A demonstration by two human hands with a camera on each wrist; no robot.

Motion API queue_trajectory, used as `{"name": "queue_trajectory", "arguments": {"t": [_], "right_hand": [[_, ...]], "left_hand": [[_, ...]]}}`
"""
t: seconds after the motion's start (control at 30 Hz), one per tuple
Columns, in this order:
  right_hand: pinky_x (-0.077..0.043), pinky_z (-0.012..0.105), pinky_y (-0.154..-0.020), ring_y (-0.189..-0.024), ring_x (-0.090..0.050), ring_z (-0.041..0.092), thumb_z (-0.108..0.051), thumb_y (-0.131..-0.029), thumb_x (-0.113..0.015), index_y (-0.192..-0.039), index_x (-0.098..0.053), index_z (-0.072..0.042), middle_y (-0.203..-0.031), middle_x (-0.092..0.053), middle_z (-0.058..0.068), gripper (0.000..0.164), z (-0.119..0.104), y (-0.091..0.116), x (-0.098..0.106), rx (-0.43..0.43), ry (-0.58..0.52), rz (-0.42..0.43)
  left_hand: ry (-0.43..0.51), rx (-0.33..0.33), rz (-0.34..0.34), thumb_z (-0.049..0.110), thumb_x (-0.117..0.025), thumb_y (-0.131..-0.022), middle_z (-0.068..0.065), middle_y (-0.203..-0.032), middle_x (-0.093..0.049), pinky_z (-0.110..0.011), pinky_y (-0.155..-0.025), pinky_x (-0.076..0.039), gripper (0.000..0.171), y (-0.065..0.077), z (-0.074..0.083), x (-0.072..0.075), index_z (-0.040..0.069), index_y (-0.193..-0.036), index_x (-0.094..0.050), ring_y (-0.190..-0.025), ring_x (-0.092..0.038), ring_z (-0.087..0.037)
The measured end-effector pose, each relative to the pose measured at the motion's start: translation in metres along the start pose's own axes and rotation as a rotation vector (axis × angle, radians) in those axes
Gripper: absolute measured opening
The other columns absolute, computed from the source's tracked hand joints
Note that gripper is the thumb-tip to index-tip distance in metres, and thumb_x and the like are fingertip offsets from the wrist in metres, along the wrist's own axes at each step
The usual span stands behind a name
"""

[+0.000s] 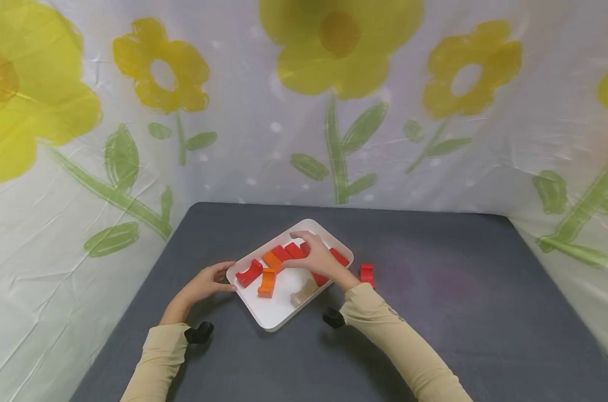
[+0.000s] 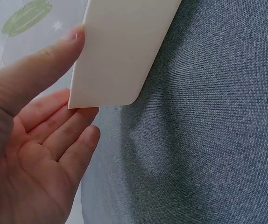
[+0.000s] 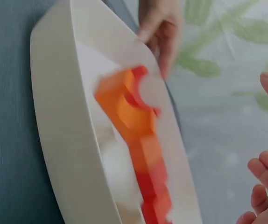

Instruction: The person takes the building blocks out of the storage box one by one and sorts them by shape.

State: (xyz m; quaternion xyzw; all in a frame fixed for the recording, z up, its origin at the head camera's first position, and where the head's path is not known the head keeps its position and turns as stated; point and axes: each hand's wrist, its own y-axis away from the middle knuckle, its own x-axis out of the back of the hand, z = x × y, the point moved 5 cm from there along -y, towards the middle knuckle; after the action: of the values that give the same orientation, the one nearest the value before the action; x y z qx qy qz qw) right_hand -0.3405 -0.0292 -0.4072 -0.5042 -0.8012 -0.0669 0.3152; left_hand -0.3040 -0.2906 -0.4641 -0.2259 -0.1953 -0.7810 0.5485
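Observation:
My left hand (image 1: 209, 283) holds the white tray (image 1: 260, 317) at its left corner. In the left wrist view its thumb is at the rim and its fingers reach around the tray corner (image 2: 110, 60). Over the tray's far part hovers my right hand (image 1: 316, 257), thumb and fingers spread with nothing between them in the right wrist view. Inside the tray, a red arch block (image 1: 249, 273) and an orange arch block (image 1: 267, 283) lie near the left corner. More red and orange blocks run in a line toward the right hand, which partly hides them. A beige block (image 1: 304, 292) lies by the near wall.
A lone red block (image 1: 367, 274) lies on the dark tabletop (image 1: 464, 312) just right of the tray, close to the right sleeve (image 1: 384, 324). Black wrist-worn devices sit under both cuffs. Behind the table hangs a flower-patterned curtain (image 1: 233, 145).

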Motion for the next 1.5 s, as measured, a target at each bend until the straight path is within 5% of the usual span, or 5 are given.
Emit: {"name": "queue_trajectory", "arguments": {"t": [0.27,0.6,0.87,1.23,1.5], "right_hand": [[-0.038,0.037,-0.089,-0.113,-0.038,0.021,-0.029,-0.070,-0.075,-0.130,-0.045,-0.008,-0.128,-0.045,0.004,0.070,-0.006,-0.013,-0.041,-0.016,0.033,-0.072],[-0.042,0.024,-0.078,-0.097,-0.041,0.018,-0.036,-0.062,-0.079,-0.118,-0.051,-0.003,-0.109,-0.052,0.003,0.071,0.012,-0.009,-0.084,-0.068,0.108,-0.108],[-0.043,0.023,-0.075,-0.094,-0.042,0.013,-0.038,-0.059,-0.082,-0.113,-0.051,-0.008,-0.099,-0.048,-0.005,0.069,0.024,-0.003,-0.089,-0.149,0.189,-0.151],[-0.044,0.021,-0.071,-0.091,-0.044,0.012,-0.036,-0.062,-0.080,-0.108,-0.055,-0.007,-0.098,-0.051,-0.004,0.060,0.026,0.002,-0.089,-0.141,0.072,-0.142],[-0.044,0.021,-0.067,-0.092,-0.046,0.019,-0.027,-0.062,-0.081,-0.106,-0.057,-0.005,-0.098,-0.053,-0.002,0.054,0.018,-0.001,-0.052,-0.065,-0.016,-0.051]], "left_hand": [[0.022,-0.050,-0.004,0.010,-0.073,-0.075,-0.031,-0.126,-0.040,-0.048,-0.090,-0.034,0.066,-0.011,0.007,0.001,-0.013,-0.126,-0.039,-0.117,-0.036,-0.045],[0.027,-0.065,0.019,0.007,-0.074,-0.073,-0.032,-0.123,-0.042,-0.048,-0.089,-0.035,0.065,0.001,-0.001,0.003,-0.015,-0.124,-0.040,-0.114,-0.039,-0.045],[0.026,-0.065,-0.001,0.009,-0.074,-0.073,-0.032,-0.124,-0.041,-0.047,-0.089,-0.036,0.066,0.001,-0.002,0.000,-0.015,-0.124,-0.039,-0.115,-0.037,-0.046],[0.039,-0.068,0.009,0.008,-0.074,-0.073,-0.033,-0.123,-0.041,-0.048,-0.088,-0.036,0.067,0.010,-0.003,-0.004,-0.017,-0.124,-0.038,-0.114,-0.038,-0.047],[0.039,-0.045,0.029,0.010,-0.075,-0.072,-0.033,-0.124,-0.041,-0.047,-0.088,-0.036,0.068,0.003,-0.005,-0.004,-0.015,-0.124,-0.040,-0.114,-0.037,-0.047]]}}
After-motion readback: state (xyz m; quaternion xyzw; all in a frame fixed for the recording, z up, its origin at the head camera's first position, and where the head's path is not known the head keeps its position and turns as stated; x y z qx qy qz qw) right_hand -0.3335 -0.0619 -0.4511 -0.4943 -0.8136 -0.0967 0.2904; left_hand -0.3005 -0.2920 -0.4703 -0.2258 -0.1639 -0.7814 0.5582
